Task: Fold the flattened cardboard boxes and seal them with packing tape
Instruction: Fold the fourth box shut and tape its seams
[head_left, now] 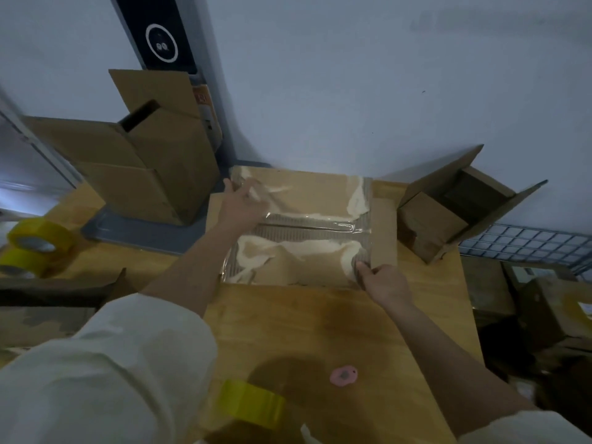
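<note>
Cardboard box [301, 225] flat-topped on the wooden table [320, 325], directly under and between both sets of fingers; two top flaps closed, seam across the middle covered by a strip of clear tape [307, 221], outer paper torn away in pale patches around it.

Left hand [238, 205] laid on the box's far left corner, fingers [256, 195] stretched fairly straight and pressed flat against the top, thumb hooked over the left edge; gripping nothing. Right hand [382, 283] at the near right corner, thumb and fingertips [363, 270] pinching the box's edge there, close beside a loose side flap [382, 232] standing just beyond the fingers.

Left of the left fingers and well apart: a taller brown box [144, 168] standing upright on a grey tray [141, 230]; further left, two yellow tape rolls [30, 248] stacked. Right of the right fingers: an open box [455, 213] tipped on its side, flaps spread. Nearer the body than both hands: a small pink object [343, 375] on the table, and another yellow tape roll [251, 403] by the white sleeve [105, 363].
</note>
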